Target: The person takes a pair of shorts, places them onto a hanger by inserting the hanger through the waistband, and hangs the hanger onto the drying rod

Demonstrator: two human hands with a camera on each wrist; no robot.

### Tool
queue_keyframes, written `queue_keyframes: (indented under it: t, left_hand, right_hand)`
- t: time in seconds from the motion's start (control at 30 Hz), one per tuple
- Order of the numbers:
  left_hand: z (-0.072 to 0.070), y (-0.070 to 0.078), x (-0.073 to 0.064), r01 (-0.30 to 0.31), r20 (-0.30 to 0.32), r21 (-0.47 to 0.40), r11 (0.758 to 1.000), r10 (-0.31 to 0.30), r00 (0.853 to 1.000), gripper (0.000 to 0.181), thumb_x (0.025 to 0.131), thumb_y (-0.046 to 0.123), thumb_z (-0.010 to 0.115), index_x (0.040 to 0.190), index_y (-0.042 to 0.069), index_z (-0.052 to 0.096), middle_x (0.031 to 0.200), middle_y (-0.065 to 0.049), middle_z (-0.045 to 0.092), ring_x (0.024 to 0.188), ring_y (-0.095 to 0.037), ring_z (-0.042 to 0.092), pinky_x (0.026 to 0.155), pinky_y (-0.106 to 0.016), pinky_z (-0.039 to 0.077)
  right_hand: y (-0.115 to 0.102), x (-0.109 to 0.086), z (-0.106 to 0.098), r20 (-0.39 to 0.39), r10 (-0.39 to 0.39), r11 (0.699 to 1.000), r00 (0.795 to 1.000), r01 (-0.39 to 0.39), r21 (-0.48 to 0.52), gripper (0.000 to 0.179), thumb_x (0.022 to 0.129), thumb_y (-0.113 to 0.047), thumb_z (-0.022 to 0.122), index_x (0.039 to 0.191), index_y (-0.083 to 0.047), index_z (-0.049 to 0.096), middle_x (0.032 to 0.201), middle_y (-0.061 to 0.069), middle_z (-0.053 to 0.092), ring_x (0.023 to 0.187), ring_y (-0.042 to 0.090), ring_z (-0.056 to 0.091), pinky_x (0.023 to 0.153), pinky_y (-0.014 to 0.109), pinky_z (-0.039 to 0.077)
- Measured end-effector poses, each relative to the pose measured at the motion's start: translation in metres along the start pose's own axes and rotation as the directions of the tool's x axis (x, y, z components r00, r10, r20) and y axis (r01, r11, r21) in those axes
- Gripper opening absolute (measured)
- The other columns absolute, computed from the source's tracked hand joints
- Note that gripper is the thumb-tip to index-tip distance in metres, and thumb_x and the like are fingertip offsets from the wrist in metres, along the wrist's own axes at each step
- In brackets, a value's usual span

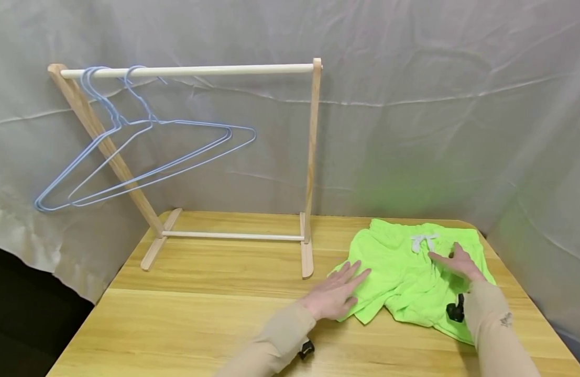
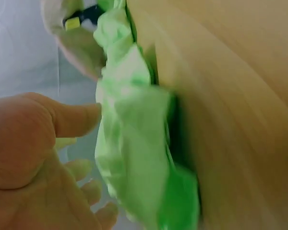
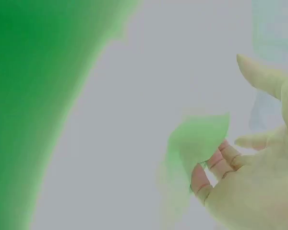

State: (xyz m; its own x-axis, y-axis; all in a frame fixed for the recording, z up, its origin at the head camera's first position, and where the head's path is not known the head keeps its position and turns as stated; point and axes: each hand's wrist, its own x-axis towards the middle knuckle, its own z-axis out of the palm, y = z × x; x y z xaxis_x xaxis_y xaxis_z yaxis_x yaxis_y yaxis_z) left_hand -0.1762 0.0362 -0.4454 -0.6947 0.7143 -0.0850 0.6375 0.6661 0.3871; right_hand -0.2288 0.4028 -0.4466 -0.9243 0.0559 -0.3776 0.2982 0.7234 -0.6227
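Observation:
Bright green shorts (image 1: 389, 256) lie on the table at the right, waistband toward the back, with a white drawstring bow (image 1: 423, 242) at the waist. My left hand (image 1: 334, 296) is at their left leg, fingers straight and spread, overlapping the cloth in the head view. In the left wrist view, the thumb is apart from the fingers and nothing is between them. Over the right part of the shorts reaches my right hand (image 1: 459, 264), thumb and forefinger apart. Its other fingertips are right at a green fold of cloth (image 3: 199, 136) in the washed-out right wrist view.
A wooden garment rack (image 1: 310, 157) stands at the back left of the wooden table (image 1: 200, 324). Several blue wire hangers (image 1: 150, 123) hang at the left of its rail (image 1: 233, 70). A grey curtain (image 1: 412, 104) encloses the back and sides.

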Motion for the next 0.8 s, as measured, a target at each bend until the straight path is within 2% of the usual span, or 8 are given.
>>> queue_keyframes:
  t: [0.17,0.3,0.37,0.5,0.53,0.6,0.73,0.8]
  left_hand:
    - [0.007,0.007,0.016,-0.059,0.074,-0.079,0.995,0.065,0.995,0.082,0.097,0.002,0.053,0.163,0.026,0.011,0.172,-0.003,0.006,0.158,-0.021,0.014,0.126,-0.033,0.023]
    - [0.011,0.005,0.026,-0.050,0.104,-0.115,0.992,0.062,0.993,0.086,0.093,-0.004,0.055,0.162,0.025,0.014,0.171,-0.004,0.010,0.157,-0.018,0.020,0.123,-0.029,0.029]
    - [0.013,0.003,0.030,-0.040,0.114,-0.118,0.992,0.054,0.992,0.087,0.091,-0.006,0.057,0.162,0.024,0.016,0.171,-0.004,0.014,0.156,-0.018,0.022,0.124,-0.029,0.028]
    - [0.015,0.001,0.035,-0.034,0.140,-0.105,0.994,0.048,0.989,0.091,0.087,-0.010,0.058,0.162,0.024,0.018,0.169,-0.002,0.022,0.156,-0.018,0.022,0.128,-0.030,0.019]
    - [0.015,0.001,0.036,-0.034,0.142,-0.098,0.995,0.048,0.989,0.093,0.086,-0.010,0.058,0.162,0.025,0.019,0.168,-0.001,0.024,0.156,-0.017,0.024,0.127,-0.031,0.020]
    - [0.015,0.000,0.037,-0.031,0.145,-0.071,0.997,0.041,0.989,0.094,0.084,-0.010,0.059,0.161,0.028,0.020,0.167,0.000,0.027,0.153,-0.017,0.027,0.127,-0.034,0.021]
    - [0.015,-0.002,0.037,-0.015,0.127,-0.038,0.999,0.020,0.992,0.088,0.083,-0.008,0.061,0.156,0.032,0.033,0.158,0.004,0.039,0.142,-0.015,0.038,0.126,-0.037,0.025]
    - [0.015,-0.004,0.037,-0.006,0.119,-0.033,0.999,0.009,0.993,0.082,0.083,-0.006,0.060,0.152,0.033,0.041,0.152,0.006,0.045,0.138,-0.014,0.042,0.126,-0.037,0.026]
  right_hand:
    - [0.000,0.003,0.002,-0.014,0.009,0.999,1.000,-0.009,-0.053,0.113,0.100,-0.053,0.048,0.143,0.022,-0.023,0.144,0.053,0.015,0.133,0.067,0.023,0.110,0.071,0.031]
    - [0.002,0.004,0.003,-0.014,0.005,1.000,1.000,-0.005,-0.021,0.116,0.099,-0.050,0.053,0.141,0.022,-0.027,0.139,0.052,0.020,0.126,0.063,0.032,0.108,0.070,0.035]
    - [0.003,0.005,0.004,-0.017,0.012,1.000,1.000,-0.012,-0.004,0.114,0.098,-0.046,0.057,0.144,0.022,-0.023,0.128,0.050,0.030,0.109,0.057,0.048,0.098,0.065,0.047]
    - [0.003,0.007,0.005,-0.011,0.027,0.999,1.000,-0.027,-0.029,0.112,0.096,-0.045,0.061,0.145,0.026,-0.012,0.128,0.053,0.028,0.099,0.056,0.054,0.083,0.056,0.058]
    - [0.002,0.007,0.005,-0.013,0.030,0.998,0.999,-0.031,-0.049,0.112,0.096,-0.046,0.061,0.145,0.026,-0.009,0.130,0.054,0.027,0.102,0.059,0.053,0.084,0.057,0.058]
    - [0.001,0.006,0.005,-0.018,0.027,0.995,0.999,-0.028,-0.094,0.115,0.095,-0.050,0.061,0.143,0.028,-0.009,0.142,0.055,0.012,0.124,0.067,0.036,0.098,0.064,0.050]
    - [-0.002,0.005,0.007,-0.041,0.010,0.986,0.999,-0.017,-0.169,0.108,0.097,-0.048,0.057,0.144,0.028,-0.003,0.146,0.054,0.007,0.133,0.070,0.019,0.110,0.072,0.031]
    - [-0.004,0.005,0.009,-0.039,0.001,0.983,0.999,-0.008,-0.184,0.103,0.098,-0.046,0.056,0.144,0.028,0.001,0.146,0.053,0.009,0.133,0.070,0.019,0.110,0.072,0.030]
